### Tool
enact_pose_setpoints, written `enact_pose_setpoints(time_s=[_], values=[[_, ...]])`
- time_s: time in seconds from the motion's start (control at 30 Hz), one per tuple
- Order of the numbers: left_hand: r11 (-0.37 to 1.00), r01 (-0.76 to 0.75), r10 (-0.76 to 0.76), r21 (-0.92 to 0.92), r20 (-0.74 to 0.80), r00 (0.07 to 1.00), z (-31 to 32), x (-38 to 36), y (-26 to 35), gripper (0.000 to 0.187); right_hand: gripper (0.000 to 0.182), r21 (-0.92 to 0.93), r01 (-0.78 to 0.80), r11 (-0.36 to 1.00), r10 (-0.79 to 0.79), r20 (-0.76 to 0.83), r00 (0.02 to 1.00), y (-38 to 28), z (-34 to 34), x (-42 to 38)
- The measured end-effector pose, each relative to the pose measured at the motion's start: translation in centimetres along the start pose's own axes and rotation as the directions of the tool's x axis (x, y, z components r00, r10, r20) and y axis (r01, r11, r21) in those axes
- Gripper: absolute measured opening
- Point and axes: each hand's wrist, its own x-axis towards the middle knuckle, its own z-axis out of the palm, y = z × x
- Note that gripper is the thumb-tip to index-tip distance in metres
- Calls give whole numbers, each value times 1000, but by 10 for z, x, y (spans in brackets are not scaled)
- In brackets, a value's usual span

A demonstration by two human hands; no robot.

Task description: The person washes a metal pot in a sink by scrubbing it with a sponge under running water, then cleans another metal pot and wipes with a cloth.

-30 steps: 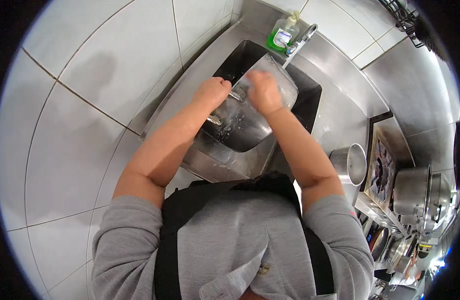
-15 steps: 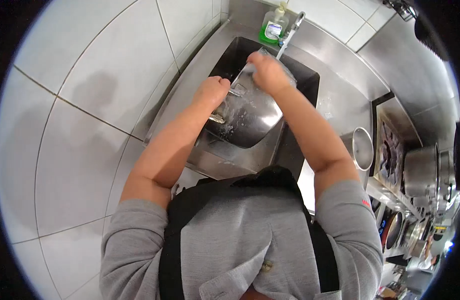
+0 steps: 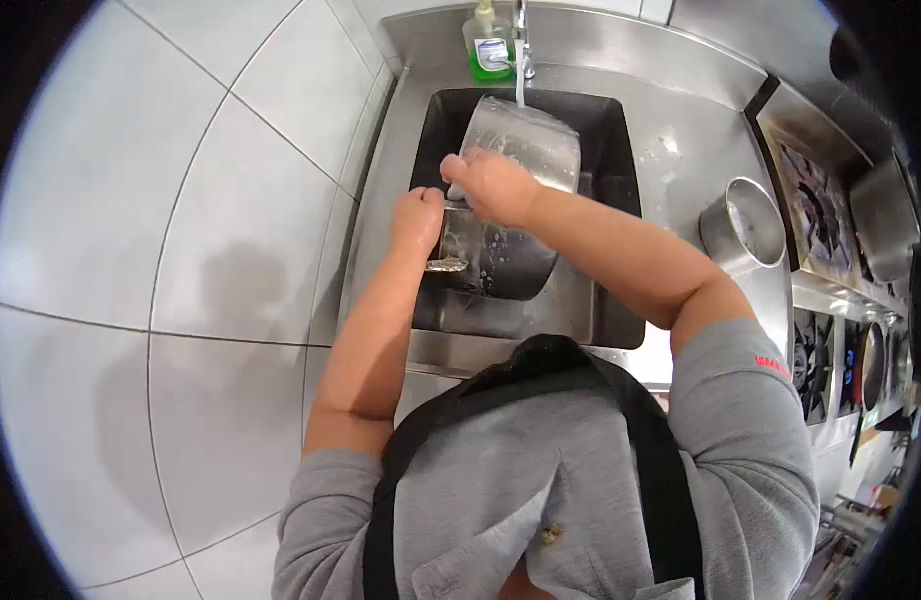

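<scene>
A large metal pot (image 3: pixel 521 255) lies tilted in the sink (image 3: pixel 629 240), with suds and water drops on its outside. My left hand (image 3: pixel 419 220) is closed around the pot's side handle (image 3: pixel 448 265), at the pot's left. My right hand (image 3: pixel 491 185) presses against the pot's wall near that handle, fingers curled. Something pale shows under its fingertips, too hidden to name. From the faucet (image 3: pixel 527 45) water runs down onto the pot's far end.
A soap bottle (image 3: pixel 489 45) with green liquid stands beside the faucet. On the right counter is a smaller metal pot (image 3: pixel 743 225), near a stove (image 3: pixel 816 200) with another pot (image 3: pixel 886 220). A tiled wall (image 3: pixel 241 230) borders the sink's left side.
My right hand has come from the pot's far edge back toward the handle and my left hand. The left hand keeps its hold. The view has turned and shifted.
</scene>
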Motion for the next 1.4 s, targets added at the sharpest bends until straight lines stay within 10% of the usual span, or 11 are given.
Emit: enact_pose_setpoints(time_s=[0.17,0.3,0.37,0.5,0.6,1.17,1.27,1.4], values=[[999,-21,20,47,16,1000,-1,3,-4,36,30,-53,-90,995,83,-121,989,5,-2,10],[999,-16,15,32,42,999,2,4,-5,35,27,-31,131,991,-130,32,991,-14,1,-17],[999,19,-20,26,38,999,-4,-6,7,36,27,69,-6,998,-1,105,995,4,-5,-2],[998,-41,42,51,-15,999,-3,0,1,35,31,-74,-135,988,122,-152,981,8,-2,12],[998,-65,65,-10,2,998,0,-2,-3,34,27,-43,102,994,-95,146,985,-27,-11,-19],[996,-87,87,-28,8,996,1,0,-7,35,33,81,16,997,-23,95,995,-15,4,-11],[999,-53,53,-14,37,998,-2,-4,-7,35,31,60,71,996,-87,331,940,-19,-7,-1],[1000,-25,25,7,24,999,-3,-2,-8,36,30,110,41,993,-60,169,984,12,-13,14]])
